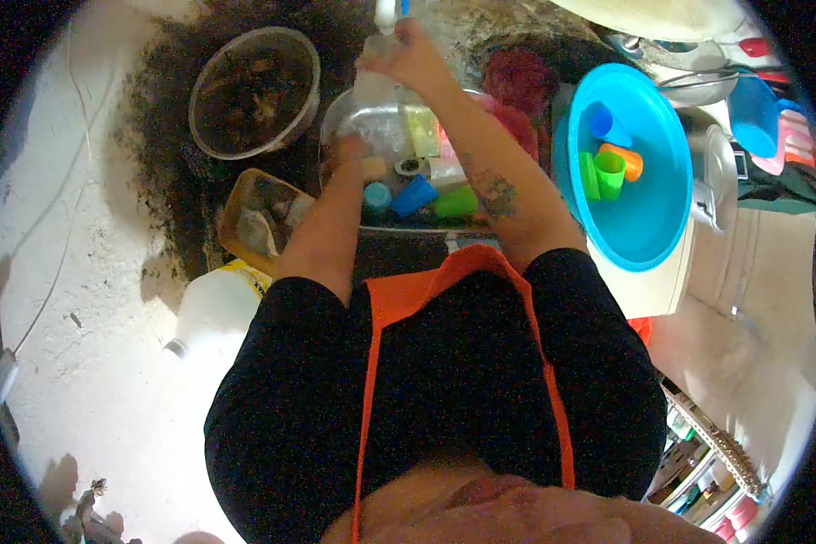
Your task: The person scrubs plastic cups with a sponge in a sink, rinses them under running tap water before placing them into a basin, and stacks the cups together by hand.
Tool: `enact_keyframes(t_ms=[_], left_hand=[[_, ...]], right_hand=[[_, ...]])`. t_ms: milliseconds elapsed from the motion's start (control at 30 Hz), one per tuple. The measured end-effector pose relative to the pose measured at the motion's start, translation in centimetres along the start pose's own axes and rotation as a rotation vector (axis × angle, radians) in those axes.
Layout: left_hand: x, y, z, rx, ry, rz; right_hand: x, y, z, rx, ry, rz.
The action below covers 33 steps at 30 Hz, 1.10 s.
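Observation:
At the top, my right hand (410, 62) is closed around a translucent cup-like vessel (378, 47), just below a white tap (386, 13) with a blue part beside it. Below that lies a clear plastic basin (372, 227) with washing things inside. It holds a blue cup (414, 196), a green cup (456, 203), a light-blue round piece (377, 197) and a yellowish piece (421, 130). My left hand (344, 152) is at the basin's left side, near a beige piece (374, 168). Its fingers are blurred, so their grip is unclear.
To the right stands a blue tub (639, 227) with blue, orange and green cups. A round container (313, 95) of dark scraps sits at upper left, above a brownish tray (236, 213). A white jug (210, 313) stands nearer me. Metal pots (718, 172) crowd the far right.

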<state>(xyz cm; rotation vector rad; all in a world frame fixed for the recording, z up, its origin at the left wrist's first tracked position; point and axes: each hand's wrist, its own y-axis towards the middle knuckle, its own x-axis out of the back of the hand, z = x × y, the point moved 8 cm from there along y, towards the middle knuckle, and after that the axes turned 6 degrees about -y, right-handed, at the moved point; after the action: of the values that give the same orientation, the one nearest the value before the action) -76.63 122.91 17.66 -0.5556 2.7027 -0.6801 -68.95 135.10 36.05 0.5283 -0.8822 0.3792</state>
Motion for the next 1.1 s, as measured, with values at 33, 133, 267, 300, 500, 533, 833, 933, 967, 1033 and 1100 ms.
enact_keyframes(t_ms=[33, 133, 267, 300, 500, 533, 833, 933, 967, 1033, 1100], left_hand=[[0.8, 1.3, 3.0, 0.085, 0.785, -0.003], [3.7, 3.6, 9.3, 0.11, 1.612, -0.032], [4.5, 5.0, 11.0, -0.125, 1.726, -0.145], [4.3, 5.4, 10.2, -0.168, 1.74, -0.166], [-0.2, 2.3, 5.7, -0.12, 1.355, 0.268], [1.3, 2.0, 4.6, -0.107, 1.244, -0.062], [-1.4, 3.4, -0.8, -0.473, 0.925, -0.291], [-2.4, 3.7, -1.6, -0.579, 0.829, -0.183], [-2.7, 3.7, -2.1, -0.539, 0.796, -0.149], [-3.7, 4.4, -2.2, -0.53, 0.645, 0.006], [-4.5, 7.2, -1.4, -0.56, 0.522, 0.135]], right_hand=[[1.6, -0.7, -0.2, -0.093, 0.044, -0.154], [3.9, -2.1, 0.5, -0.122, 0.124, -0.376], [1.6, -2.6, 0.8, -0.102, 0.051, -0.187], [1.6, -2.2, 0.7, -0.094, 0.048, -0.198], [1.7, -0.9, 0.1, -0.06, -0.154, -0.136], [3.6, -1.0, -0.1, -0.126, -0.064, -0.31], [3.2, -1.4, 0.0, -0.069, -0.075, -0.366], [1.7, -2.5, -1.3, -0.124, 0.034, -0.364], [1.6, -2.9, -2.2, -0.151, 0.203, -0.439], [-1.6, -4.3, -3.7, -0.41, 0.918, -0.337], [-4.4, -6.3, -3.2, -0.654, 1.627, -0.19]])
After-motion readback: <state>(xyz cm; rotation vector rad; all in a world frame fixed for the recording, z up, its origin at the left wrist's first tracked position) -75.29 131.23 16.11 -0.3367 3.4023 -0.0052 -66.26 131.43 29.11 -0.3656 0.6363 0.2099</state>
